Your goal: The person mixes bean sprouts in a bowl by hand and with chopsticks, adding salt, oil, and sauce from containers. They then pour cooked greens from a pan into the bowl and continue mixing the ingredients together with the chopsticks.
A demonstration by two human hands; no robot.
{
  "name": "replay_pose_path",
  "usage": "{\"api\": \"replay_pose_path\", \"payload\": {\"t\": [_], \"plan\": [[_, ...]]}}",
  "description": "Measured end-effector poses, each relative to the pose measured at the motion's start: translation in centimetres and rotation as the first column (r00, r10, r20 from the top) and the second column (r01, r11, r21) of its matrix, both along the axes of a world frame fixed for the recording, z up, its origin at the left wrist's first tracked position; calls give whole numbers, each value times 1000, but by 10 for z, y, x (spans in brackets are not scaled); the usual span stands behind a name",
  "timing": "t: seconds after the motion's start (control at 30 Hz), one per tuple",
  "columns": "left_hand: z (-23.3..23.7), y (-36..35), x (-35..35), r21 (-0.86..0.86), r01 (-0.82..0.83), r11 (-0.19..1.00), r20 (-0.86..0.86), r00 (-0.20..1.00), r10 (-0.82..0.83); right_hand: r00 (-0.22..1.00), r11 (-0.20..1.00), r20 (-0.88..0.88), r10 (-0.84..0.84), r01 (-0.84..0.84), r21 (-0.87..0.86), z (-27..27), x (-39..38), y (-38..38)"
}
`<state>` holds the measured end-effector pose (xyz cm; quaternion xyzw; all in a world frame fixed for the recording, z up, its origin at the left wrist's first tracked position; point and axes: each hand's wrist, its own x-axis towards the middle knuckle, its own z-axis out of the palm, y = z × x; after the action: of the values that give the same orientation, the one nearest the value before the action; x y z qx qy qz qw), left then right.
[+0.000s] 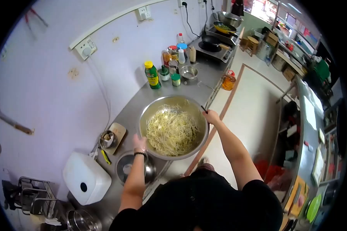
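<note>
A steel worktop runs along the pale wall on my left, with a black pan on a cooker at its far end and pale floor to the right. The big metal bowl of bean sprouts sits between my hands, reaching past the worktop's edge; I can't tell whether it's lifted. My right hand grips its right rim, a dark narrow piece beside the fingers. My left hand, blurred, is at the left rim, its grip unclear.
</note>
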<state>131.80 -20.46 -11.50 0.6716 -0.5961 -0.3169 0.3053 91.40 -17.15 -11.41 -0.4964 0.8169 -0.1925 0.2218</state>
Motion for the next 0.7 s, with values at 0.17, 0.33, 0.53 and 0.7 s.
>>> {"api": "replay_pose_path", "payload": {"t": [0.17,0.33,0.53,0.7], "plan": [[-73,-16,-28,109,-176,978,154,975,158,947,954,-146,288,-271,126,0,-26,-122],[-36,-16,-80,132,-317,939,-51,944,326,805,822,-185,563,-569,26,77,-4,-183],[7,-62,-150,219,-634,741,614,680,400,232,233,-186,955,-972,-18,14,28,-204],[1,-94,-239,174,-341,924,560,806,192,597,638,231,768,-745,-196,40,-38,-275]]}}
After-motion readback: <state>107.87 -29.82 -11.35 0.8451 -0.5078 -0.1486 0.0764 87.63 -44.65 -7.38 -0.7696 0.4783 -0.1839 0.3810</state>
